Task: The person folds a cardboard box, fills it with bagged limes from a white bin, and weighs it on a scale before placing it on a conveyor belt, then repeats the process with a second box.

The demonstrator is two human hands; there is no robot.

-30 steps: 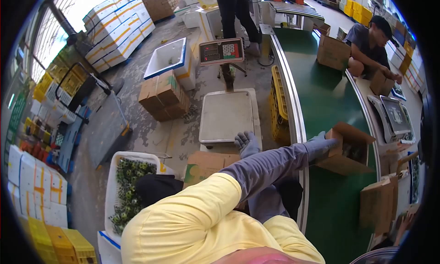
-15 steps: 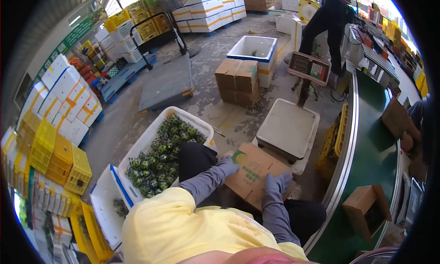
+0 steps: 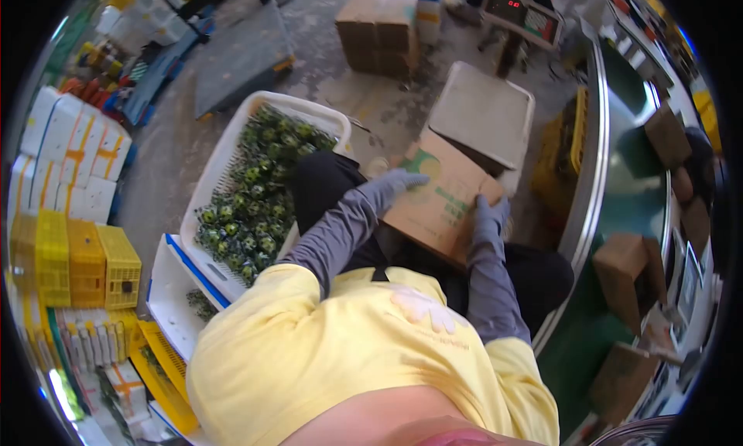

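A brown cardboard box (image 3: 443, 205) with green print is held between my two gloved hands in front of my knees. Along its left edge lies my left hand (image 3: 398, 186), fingers stretched over the printed face and the palm at the side. My right hand (image 3: 489, 215) grips the right edge, its thumb on the near face. The box is tilted, and its far corner overlaps the near edge of the platform scale (image 3: 486, 109) in this view. To my left stands a white crate (image 3: 303, 104) filled with small green fruits (image 3: 251, 198) in netting.
Beyond the scale is its display (image 3: 520, 14), lit with red digits. A tied cardboard stack (image 3: 378, 40) stands ahead. On my right runs a green conveyor (image 3: 571, 372) carrying open boxes (image 3: 625, 276). A yellow crate (image 3: 563, 148) sits beside it; white foam boxes (image 3: 73, 148) are stacked at left.
My view has tipped downward. The box has been tipped and moved forward toward the scale. My left fingers have stretched further over its face, and my right hand has shifted along its right edge.
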